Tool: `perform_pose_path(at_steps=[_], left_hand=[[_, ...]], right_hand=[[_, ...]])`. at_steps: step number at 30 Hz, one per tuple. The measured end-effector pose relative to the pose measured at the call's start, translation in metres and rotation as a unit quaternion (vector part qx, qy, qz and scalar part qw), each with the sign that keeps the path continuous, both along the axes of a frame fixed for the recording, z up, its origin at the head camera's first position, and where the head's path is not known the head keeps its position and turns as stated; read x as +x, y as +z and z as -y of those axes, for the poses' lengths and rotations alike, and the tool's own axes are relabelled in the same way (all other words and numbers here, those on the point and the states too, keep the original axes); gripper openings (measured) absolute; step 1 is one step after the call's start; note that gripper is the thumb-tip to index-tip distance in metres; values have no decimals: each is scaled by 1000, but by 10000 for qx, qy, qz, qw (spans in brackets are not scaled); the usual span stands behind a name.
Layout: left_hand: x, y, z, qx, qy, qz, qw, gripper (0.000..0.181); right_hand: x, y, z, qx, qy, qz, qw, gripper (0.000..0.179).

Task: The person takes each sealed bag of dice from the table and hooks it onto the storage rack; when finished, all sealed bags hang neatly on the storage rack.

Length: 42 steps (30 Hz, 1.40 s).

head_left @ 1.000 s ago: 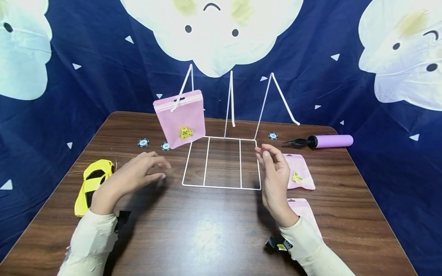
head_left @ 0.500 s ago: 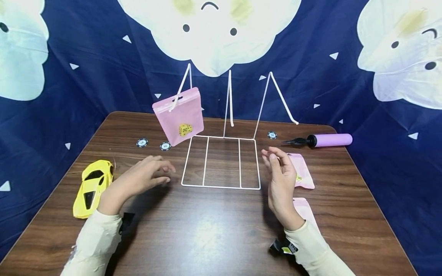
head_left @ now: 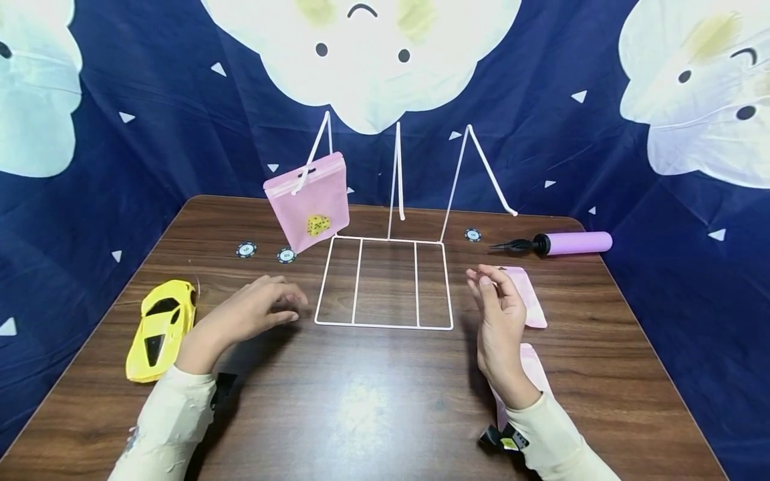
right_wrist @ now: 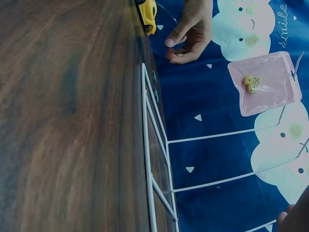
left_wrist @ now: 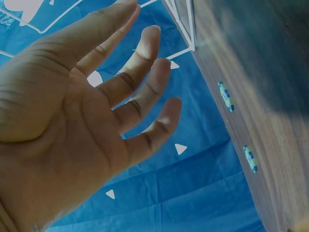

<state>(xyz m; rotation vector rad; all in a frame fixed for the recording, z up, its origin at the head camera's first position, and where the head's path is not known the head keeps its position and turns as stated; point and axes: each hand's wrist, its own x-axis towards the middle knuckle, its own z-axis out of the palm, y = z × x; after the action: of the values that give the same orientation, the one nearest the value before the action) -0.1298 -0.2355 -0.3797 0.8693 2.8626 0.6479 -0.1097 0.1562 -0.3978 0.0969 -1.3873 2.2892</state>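
Observation:
A white wire rack (head_left: 385, 326) with several tall hooks stands on the wooden table. From its left hook hangs a pink zip bag (head_left: 303, 200) with yellow dice (head_left: 317, 225) showing through. My left hand (head_left: 255, 308), loosely bent and holding nothing, hovers left of the rack base; the left wrist view shows its bare palm (left_wrist: 82, 111). On the other side my right hand (head_left: 500, 327) hovers with relaxed fingers and nothing visible between them. Behind it lies a flat pink bag (head_left: 531, 297), partly covered by the hand. Another pink bag (head_left: 534, 367) lies nearer, partly behind the wrist.
A yellow toy car (head_left: 159, 331) sits at the left, beside the left forearm. Blue-and-white poker chips (head_left: 246, 249) lie behind the left hand, and one more chip (head_left: 472, 234) is right of the rack. A purple hand pump (head_left: 577, 243) lies at the back right.
My right hand has drawn away from the rack, rightward and slightly nearer, covering more of the bags. My left hand has shifted a little right. The hanging bag has swung slightly.

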Motion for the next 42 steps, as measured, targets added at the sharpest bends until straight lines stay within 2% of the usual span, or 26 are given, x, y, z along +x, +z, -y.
perform_pose_path(at_steps=[6, 10, 11, 14, 17, 18, 20, 24, 35, 40, 42], left_hand=[[-3, -5, 0, 22, -97, 8, 9999, 18], [-7, -12, 3, 241, -282, -70, 9993, 18], [-11, -19, 7, 345, -385, -152, 9985, 17], [-13, -22, 10, 411, -476, -234, 9977, 17], [-12, -20, 9, 347, -326, -127, 9988, 17], [-8, -14, 6, 249, -215, -28, 9995, 19], [-7, -10, 4, 149, -116, 43, 9998, 18], [-5, -5, 0, 52, -77, 84, 9999, 18], [-7, -12, -6, -29, -232, 139, 9996, 18], [-10, -22, -5, 189, -364, 47, 9991, 17], [-14, -34, 1, 310, -483, -101, 9983, 17]], right_hand=[[3, -4, -10, -15, -16, -105, 9999, 18], [4, -4, -17, -46, -108, -32, 9999, 21], [4, -4, -18, -61, -130, 7, 9999, 22], [4, -5, -20, -88, -164, 110, 9998, 22], [5, -6, -21, -122, -197, 130, 9996, 21], [5, -7, -22, -129, -205, 127, 9996, 21], [6, -8, -24, -135, -224, 114, 9996, 20], [9, -12, -29, -57, -293, 92, 9995, 20], [17, -15, -41, -136, -308, 136, 9993, 18], [21, -17, -46, -170, -370, 240, 9989, 17], [23, -18, -49, -153, -421, 293, 9986, 17]])
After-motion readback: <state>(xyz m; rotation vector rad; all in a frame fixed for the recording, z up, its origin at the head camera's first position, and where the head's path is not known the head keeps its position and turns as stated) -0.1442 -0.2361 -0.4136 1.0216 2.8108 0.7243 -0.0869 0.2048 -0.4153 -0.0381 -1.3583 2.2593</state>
